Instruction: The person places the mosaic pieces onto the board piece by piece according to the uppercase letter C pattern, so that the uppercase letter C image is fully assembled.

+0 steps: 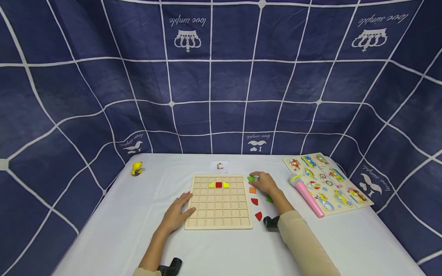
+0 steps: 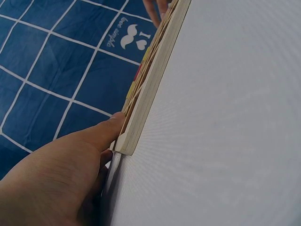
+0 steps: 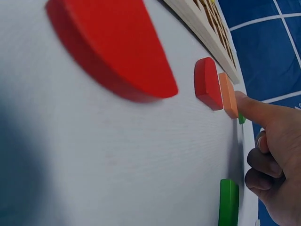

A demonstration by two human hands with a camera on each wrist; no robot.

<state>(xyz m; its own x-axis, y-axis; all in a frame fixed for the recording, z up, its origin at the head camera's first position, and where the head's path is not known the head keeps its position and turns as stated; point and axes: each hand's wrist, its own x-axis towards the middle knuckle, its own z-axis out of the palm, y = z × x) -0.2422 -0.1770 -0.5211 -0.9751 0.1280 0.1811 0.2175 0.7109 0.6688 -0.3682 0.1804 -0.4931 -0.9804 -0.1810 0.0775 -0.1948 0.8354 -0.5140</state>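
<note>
A square wooden grid board (image 1: pixel 218 212) lies on the table. Near its far edge sit a red square (image 1: pixel 219 184) and two yellow pieces (image 1: pixel 211 185), one on each side. My left hand (image 1: pixel 175 214) rests along the board's left edge, thumb over the rim and fingers fairly straight. Off the board's far right corner, my right hand (image 1: pixel 264 182) pinches a green block (image 1: pixel 251 178) between thumb and index finger. An orange square (image 1: pixel 253 190) and two red curved blocks (image 1: pixel 254 201) lie nearer me. Another green block (image 1: pixel 269 199) shows beside the right wrist, partly hidden.
Beyond the board lies a small pattern card (image 1: pixel 220 166). A yellow toy figure (image 1: pixel 137 168) stands at the far left. On the right, a pink toy microphone (image 1: pixel 310 197) leans across a picture puzzle board (image 1: pixel 340 203). A blue checked cloth (image 1: pixel 228 80) hangs behind the table.
</note>
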